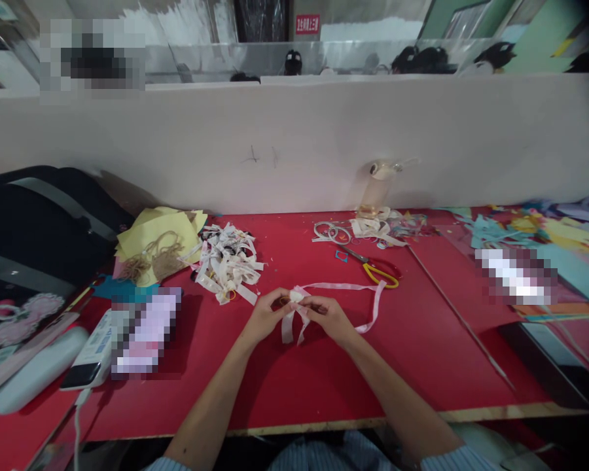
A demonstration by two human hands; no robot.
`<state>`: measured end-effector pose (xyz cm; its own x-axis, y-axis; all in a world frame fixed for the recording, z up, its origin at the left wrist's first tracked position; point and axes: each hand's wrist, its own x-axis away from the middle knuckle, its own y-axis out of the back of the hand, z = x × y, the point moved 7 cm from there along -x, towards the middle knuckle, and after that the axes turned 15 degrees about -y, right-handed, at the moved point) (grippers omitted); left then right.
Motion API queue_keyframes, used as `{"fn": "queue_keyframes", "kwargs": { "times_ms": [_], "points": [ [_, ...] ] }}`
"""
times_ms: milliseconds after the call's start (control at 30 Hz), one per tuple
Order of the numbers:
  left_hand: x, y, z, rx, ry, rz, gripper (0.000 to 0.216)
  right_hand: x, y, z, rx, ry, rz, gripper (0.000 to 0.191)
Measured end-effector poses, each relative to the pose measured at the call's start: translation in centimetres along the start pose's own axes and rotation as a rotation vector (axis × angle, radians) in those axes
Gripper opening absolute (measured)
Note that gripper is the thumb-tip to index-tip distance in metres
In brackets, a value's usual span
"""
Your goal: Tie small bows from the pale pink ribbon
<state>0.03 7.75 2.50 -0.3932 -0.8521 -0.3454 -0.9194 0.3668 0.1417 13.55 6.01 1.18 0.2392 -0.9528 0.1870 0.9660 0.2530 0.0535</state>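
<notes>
Near the front middle of the red table, both hands pinch a small gathered white ribbon point(297, 296) whose pale tails hang below the fingers. My left hand point(269, 314) is closed on its left side, and my right hand point(331, 318) is closed on its right. A thin yellowish band shows by the left fingertips; its kind is too small to tell. From the fingers a long pink ribbon point(375, 307) loops out to the right and curls back behind my right hand. Scissors point(379, 273) with yellow handles lie beyond that loop. A heap of knotted white ribbons point(228, 258) lies beyond my left hand.
Left are yellow paper sheets point(150, 229) with twine, a dark bag point(39, 229) and a white power bank point(95, 350) on a cable. A bottle point(374, 190) stands by the white partition point(201, 144). A thin rod point(461, 317) and a dark box point(550, 360) lie right.
</notes>
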Motion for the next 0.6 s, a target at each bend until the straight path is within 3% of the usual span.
{"fn": "queue_keyframes", "kwargs": {
  "times_ms": [133, 400, 600],
  "points": [
    [-0.1, -0.3, 0.0, 0.022, 0.018, -0.004, 0.025, -0.1, 0.1, 0.0, 0.009, -0.005, -0.027, 0.022],
    [0.0, -1.2, -0.4, 0.076, 0.040, 0.051, 0.026, 0.4, 1.4, 0.8, 0.007, 0.074, -0.235, 0.018],
    [0.1, -1.4, -0.3, 0.078, 0.061, 0.046, 0.026, 0.4, 1.1, 0.3, -0.130, 0.030, -0.172, 0.017]
  ]
}}
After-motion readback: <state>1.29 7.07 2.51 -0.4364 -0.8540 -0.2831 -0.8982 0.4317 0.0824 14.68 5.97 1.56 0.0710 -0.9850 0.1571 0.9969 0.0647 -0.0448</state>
